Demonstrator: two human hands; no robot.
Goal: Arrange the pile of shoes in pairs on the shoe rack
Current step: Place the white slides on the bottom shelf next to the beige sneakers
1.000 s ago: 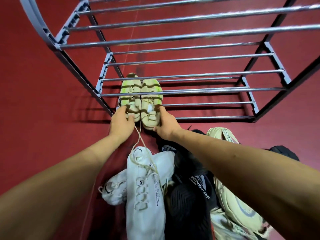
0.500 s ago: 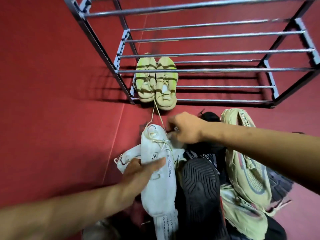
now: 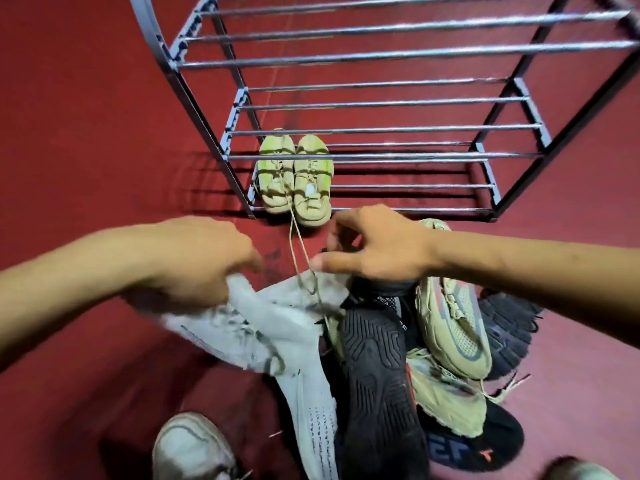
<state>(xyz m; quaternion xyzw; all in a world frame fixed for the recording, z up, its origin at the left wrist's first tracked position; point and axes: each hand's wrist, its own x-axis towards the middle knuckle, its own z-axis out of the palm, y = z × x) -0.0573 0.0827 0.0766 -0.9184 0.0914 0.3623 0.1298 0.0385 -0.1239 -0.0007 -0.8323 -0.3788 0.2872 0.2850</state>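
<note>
We grip a white shoe (image 3: 252, 327) in our left hand (image 3: 194, 268), right hand (image 3: 377, 247) spread, and should free the lace (image 3: 298, 247) mid-frame first

text: none fully legible | black shoe (image 3: 388, 308): partial blurred white lettering

Bright overhead light glints off the shoe rack (image 3: 381, 57), casting striped shadows; wide-angle bending at edges; left hand (image 3: 194, 268) motion-blurred, perhaps gripping.

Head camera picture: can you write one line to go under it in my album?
Left hand grabs a white sneaker from the shoe pile while one tan pair sits on the rack's bottom shelf.
</note>
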